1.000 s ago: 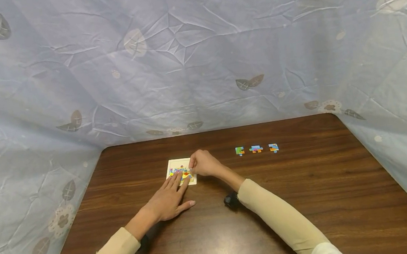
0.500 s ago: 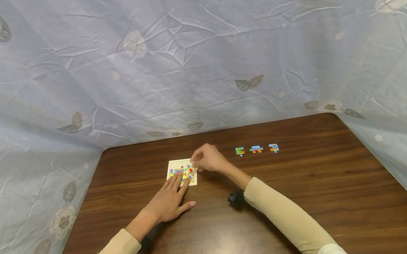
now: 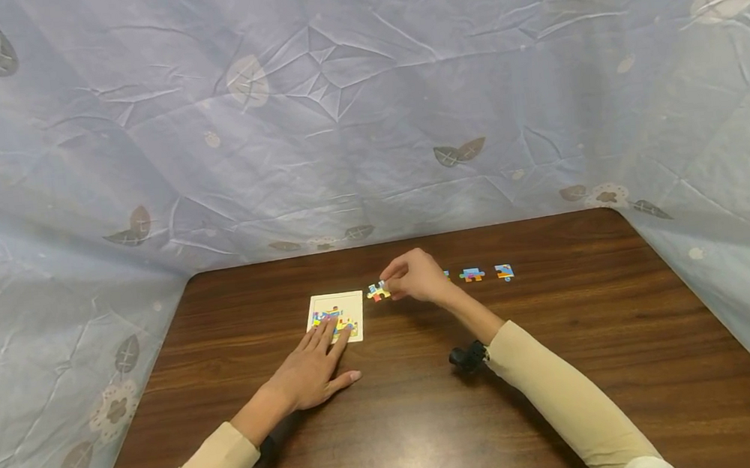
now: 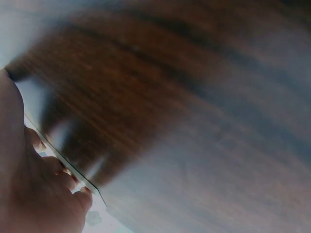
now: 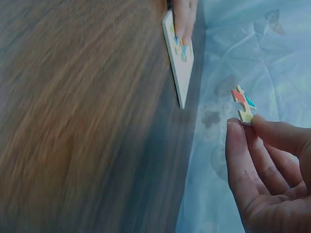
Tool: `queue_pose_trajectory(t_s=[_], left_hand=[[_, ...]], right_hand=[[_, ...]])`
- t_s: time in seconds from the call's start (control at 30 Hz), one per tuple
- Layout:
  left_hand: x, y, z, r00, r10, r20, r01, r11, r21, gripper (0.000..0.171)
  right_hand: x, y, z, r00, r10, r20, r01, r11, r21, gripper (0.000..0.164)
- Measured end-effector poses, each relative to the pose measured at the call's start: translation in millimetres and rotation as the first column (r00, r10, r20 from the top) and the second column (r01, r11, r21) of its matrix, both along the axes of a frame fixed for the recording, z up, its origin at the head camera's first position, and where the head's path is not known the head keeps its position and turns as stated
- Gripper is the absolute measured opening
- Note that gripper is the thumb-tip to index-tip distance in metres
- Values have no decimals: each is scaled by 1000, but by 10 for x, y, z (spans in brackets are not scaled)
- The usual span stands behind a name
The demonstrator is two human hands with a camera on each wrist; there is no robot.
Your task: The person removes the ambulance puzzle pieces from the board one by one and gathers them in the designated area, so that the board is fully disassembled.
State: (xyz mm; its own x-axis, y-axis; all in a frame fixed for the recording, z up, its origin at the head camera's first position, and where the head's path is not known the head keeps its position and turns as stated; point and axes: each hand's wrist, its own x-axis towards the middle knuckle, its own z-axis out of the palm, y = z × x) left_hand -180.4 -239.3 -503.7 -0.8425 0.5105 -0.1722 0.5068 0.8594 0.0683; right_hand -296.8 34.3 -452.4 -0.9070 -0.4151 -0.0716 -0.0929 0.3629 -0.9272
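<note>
Between thumb and fingertips, my right hand [image 3: 417, 276] pinches a jigsaw puzzle piece [image 3: 377, 292] just right of the puzzle board. In the right wrist view the puzzle piece [image 5: 244, 104] shows red, blue and yellow patches and is held above the table. The cream-bordered puzzle board [image 3: 357, 303] lies flat, with colourful pieces in its lower part and a bare upper part. My left hand [image 3: 307, 369] rests on the board with straight, spread fingers that cover some of the pieces. In the left wrist view, the left hand [image 4: 43, 194] lies over the board's edge.
To the right, a blue-and-pink puzzle piece [image 3: 472, 275] and a blue-and-orange puzzle piece [image 3: 504, 272] lie in a row. Another piece [image 3: 447, 275] is mostly hidden behind my right hand. A patterned cloth [image 3: 363, 114] hangs around the wooden table [image 3: 564, 366].
My right hand has lifted the puzzle piece off the board and moved it to the right, uncovering the board's upper right part. The left hand stays in place.
</note>
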Motion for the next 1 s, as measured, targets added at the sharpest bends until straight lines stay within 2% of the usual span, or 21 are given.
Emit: queue_pose_trajectory(t_s=[0.27,0.57,1.0], left_hand=[[9,0,32,1000,-10,-1,10,1000,0,87],[10,2,16,1000,-9,7,9,1000,6,87],[0,-6,6,1000,-9,8,9,1000,-8,87]], right_hand=[[19,314,103,999,-16,46,17,1000,-25,13],[91,629,165,995,-42,87,47,998,-52,16],[135,1301,128,992,-78,96,84,995,-58,25]])
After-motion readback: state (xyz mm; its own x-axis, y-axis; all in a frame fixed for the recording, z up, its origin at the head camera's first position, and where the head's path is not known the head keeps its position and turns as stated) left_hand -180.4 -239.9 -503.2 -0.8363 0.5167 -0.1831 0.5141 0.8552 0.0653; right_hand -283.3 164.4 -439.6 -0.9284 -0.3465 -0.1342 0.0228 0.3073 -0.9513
